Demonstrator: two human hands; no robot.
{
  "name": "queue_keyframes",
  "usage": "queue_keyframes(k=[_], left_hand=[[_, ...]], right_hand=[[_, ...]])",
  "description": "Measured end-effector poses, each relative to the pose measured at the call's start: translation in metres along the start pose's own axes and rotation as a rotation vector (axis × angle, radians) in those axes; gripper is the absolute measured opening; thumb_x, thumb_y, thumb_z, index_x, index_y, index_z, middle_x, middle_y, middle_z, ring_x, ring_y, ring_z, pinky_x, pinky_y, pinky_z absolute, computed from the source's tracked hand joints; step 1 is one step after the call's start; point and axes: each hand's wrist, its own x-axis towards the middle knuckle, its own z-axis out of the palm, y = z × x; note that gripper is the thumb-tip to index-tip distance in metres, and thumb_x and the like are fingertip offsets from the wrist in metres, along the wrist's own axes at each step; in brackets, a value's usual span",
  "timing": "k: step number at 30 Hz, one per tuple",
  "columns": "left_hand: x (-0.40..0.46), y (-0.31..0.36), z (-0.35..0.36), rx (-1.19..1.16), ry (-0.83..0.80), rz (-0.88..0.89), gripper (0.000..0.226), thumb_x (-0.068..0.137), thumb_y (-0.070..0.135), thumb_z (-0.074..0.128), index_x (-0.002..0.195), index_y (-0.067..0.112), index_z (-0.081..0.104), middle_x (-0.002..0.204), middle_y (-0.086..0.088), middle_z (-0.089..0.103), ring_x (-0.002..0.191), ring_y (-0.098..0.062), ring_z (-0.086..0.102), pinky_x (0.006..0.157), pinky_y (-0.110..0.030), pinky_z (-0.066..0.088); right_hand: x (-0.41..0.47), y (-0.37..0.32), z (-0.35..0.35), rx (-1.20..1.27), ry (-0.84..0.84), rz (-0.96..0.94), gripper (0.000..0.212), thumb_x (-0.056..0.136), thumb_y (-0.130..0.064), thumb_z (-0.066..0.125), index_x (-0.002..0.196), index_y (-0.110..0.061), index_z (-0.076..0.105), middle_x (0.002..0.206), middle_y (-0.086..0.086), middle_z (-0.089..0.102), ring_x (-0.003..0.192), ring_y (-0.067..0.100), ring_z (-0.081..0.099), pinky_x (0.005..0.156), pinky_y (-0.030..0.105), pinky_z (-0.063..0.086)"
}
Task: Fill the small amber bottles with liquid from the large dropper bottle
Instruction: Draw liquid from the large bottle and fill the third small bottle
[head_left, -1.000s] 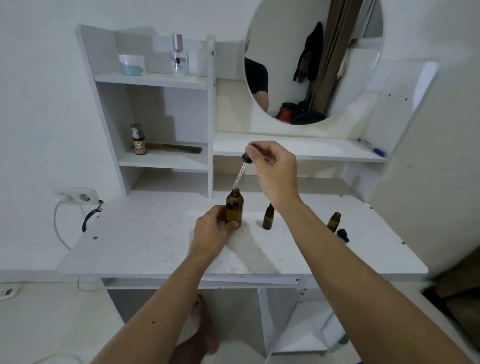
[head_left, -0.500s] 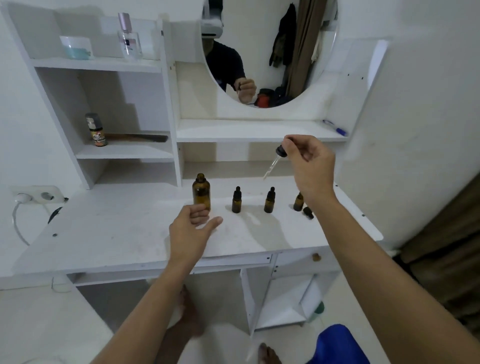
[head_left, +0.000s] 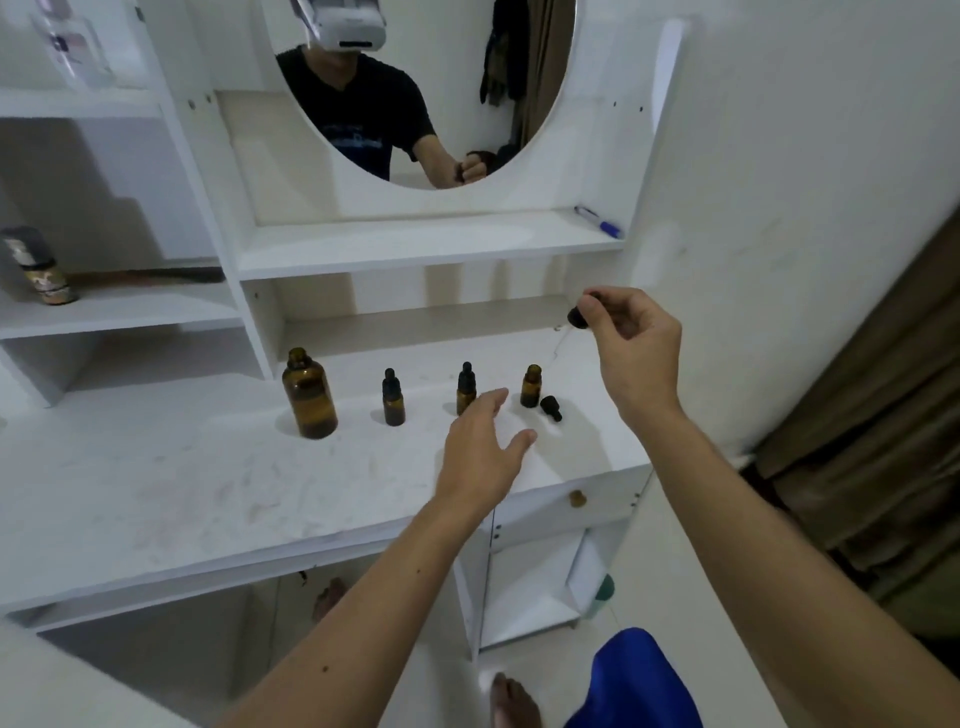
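Right hand (head_left: 631, 348) pinches the dropper (head_left: 577, 318); left hand (head_left: 480, 452) hovers, fingers spread, near small bottles.

head: worn camera | faces forward-down | near desk (head_left: 208, 499) | wide-angle

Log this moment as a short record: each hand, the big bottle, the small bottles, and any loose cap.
right hand: pinches the dropper, raised above the desk
left hand: open, holds nothing, reaching toward the small bottles
large bottle: upright, uncapped, at the left of the row
capped small bottles: two, left one, middle one partly behind the left hand
open small bottle: upright, rightmost
loose cap: lying beside the open small bottle
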Motion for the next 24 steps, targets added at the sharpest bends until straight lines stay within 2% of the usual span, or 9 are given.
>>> queue_keyframes(k=[4, 8, 15, 17, 24], left_hand=[[0.021, 0.006, 0.017, 0.007, -0.014, -0.022, 0.066, 0.096, 0.027, 0.072, 0.153, 0.016, 0.042, 0.156, 0.001, 0.048, 0.144, -0.017, 0.044, 0.12, -0.036, 0.037], [0.038, 0.01, 0.025, -0.039, 0.016, -0.047, 0.06, 0.096, 0.026, 0.072, 0.15, 0.014, 0.048, 0.149, -0.001, 0.055, 0.14, -0.017, 0.049, 0.117, -0.037, 0.041], [0.051, 0.01, 0.028, -0.081, 0.081, -0.036, 0.032, 0.099, 0.021, 0.069, 0.129, 0.014, 0.067, 0.119, 0.002, 0.075, 0.114, -0.011, 0.067, 0.103, -0.026, 0.051], [0.051, 0.008, 0.028, -0.104, 0.086, -0.037, 0.029, 0.098, 0.021, 0.07, 0.127, 0.015, 0.068, 0.115, 0.004, 0.076, 0.111, -0.009, 0.068, 0.102, -0.025, 0.051], [0.049, 0.007, 0.029, -0.11, 0.077, -0.022, 0.025, 0.099, 0.017, 0.067, 0.124, 0.015, 0.068, 0.113, 0.004, 0.076, 0.108, -0.007, 0.068, 0.095, -0.017, 0.048]], right_hand=[[0.007, 0.009, 0.002, 0.021, 0.004, 0.008, 0.009, 0.099, -0.017, 0.074, 0.108, -0.014, 0.077, 0.094, 0.002, 0.082, 0.092, 0.015, 0.08, 0.094, 0.031, 0.062], [0.01, 0.012, 0.007, 0.052, -0.025, 0.012, 0.011, 0.1, -0.014, 0.073, 0.109, -0.008, 0.076, 0.093, 0.004, 0.081, 0.09, 0.014, 0.08, 0.089, 0.022, 0.059], [0.008, 0.02, 0.015, 0.01, -0.123, 0.01, 0.008, 0.097, -0.014, 0.076, 0.104, -0.009, 0.077, 0.089, 0.006, 0.081, 0.087, 0.016, 0.079, 0.09, 0.027, 0.061], [0.007, 0.022, 0.016, 0.007, -0.134, 0.033, 0.005, 0.096, -0.015, 0.078, 0.1, -0.011, 0.079, 0.087, 0.005, 0.081, 0.086, 0.016, 0.079, 0.09, 0.026, 0.06], [0.007, 0.026, 0.022, -0.015, -0.108, 0.074, 0.005, 0.093, -0.017, 0.08, 0.088, -0.015, 0.08, 0.08, 0.001, 0.081, 0.083, 0.019, 0.079, 0.095, 0.037, 0.062]])
